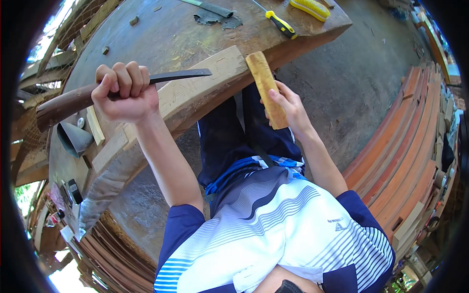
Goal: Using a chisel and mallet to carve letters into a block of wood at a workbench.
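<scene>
The person has the chisel point(178, 75) raised in the left hand point(126, 93), fingers wrapped round it, blade pointing right, over a pale plank point(222, 62) along the near edge of the surface point(166, 39). The right hand point(290, 106) grips a yellowish block point(264, 80). Across from us lie a screwdriver point(281, 24) and dark cloth point(217, 19).

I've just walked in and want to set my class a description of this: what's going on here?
A person's left hand grips a wooden-handled chisel, its blade pointing right. Their right hand holds a yellow-brown block, apart from the chisel. In front of them, a pale plank with letters marked on its face lies along the near edge of a worktable. A yellow-and-black screwdriver lies farther back, not in either hand.
</scene>
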The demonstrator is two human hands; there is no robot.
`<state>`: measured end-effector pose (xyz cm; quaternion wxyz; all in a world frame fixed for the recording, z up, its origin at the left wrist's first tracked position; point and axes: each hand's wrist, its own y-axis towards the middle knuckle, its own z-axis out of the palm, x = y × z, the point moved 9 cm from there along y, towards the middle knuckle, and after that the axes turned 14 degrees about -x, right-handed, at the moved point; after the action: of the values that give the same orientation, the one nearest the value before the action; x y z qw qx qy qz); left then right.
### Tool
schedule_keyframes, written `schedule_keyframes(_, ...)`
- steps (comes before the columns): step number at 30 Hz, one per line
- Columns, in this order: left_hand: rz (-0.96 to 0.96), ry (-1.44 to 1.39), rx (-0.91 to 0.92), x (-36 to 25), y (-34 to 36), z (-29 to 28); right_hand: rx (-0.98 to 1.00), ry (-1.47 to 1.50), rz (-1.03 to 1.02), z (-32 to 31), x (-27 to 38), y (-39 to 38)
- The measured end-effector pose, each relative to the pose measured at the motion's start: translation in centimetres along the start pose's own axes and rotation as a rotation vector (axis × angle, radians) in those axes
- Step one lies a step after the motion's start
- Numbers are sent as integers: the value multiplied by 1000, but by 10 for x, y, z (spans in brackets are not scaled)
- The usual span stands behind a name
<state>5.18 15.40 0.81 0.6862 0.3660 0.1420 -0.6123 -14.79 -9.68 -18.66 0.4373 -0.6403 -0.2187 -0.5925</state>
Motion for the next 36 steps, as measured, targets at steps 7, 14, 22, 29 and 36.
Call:
schedule_keyframes(7, -101, 68, 244, 33, 0, 37, 17, -40, 9, -9, -10, -4)
schedule_keyframes(14, -160, 41, 345, 42, 6, 44, -1, -88, -15, -21, -8, -4)
schedule_keyframes(22, -267, 108, 341, 60, 20, 62, 2, -103, -27, -21, -10, -3)
schedule_keyframes(29, -291, 228, 281, 78, 22, 82, -8, -77, -35, -21, -5, 0)
schedule_keyframes(36, -419, 264, 681, 94, -5, 113, -30, -54, -76, -29, 22, 12)
